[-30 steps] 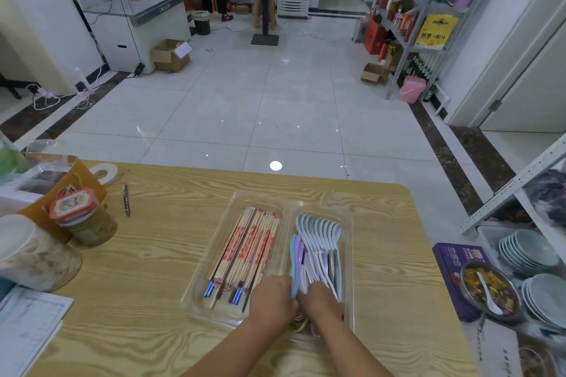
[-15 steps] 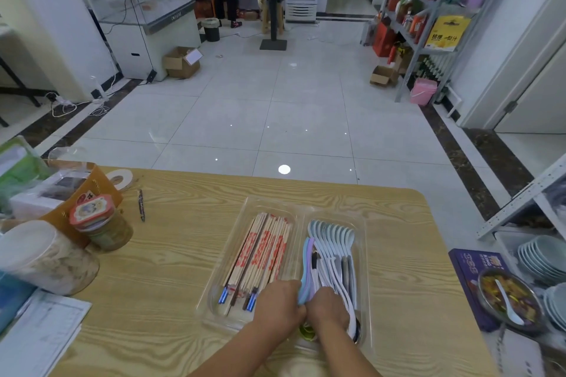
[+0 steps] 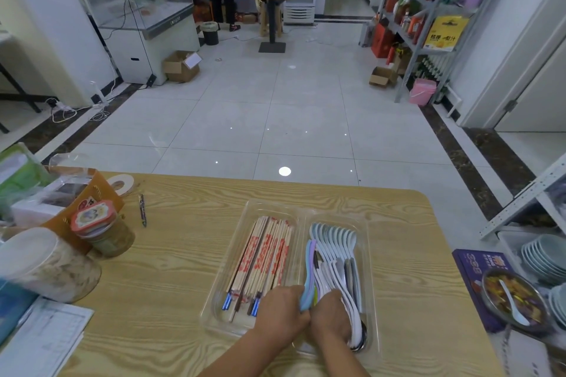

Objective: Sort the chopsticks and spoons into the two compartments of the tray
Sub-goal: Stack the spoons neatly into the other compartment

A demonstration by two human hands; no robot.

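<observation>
Wood desk in a shop, tray toward near-right edge: chopsticks in left compartment, spoons in right, left hand and right hand both curled round spoon handles; likely final squaring-up, then a clean let-go without dragging spoons out.

We look from one head-worn camera (wide-angle), facing forward and down, close above the fingers; beyond them the worktop and shop floor recede.
</observation>
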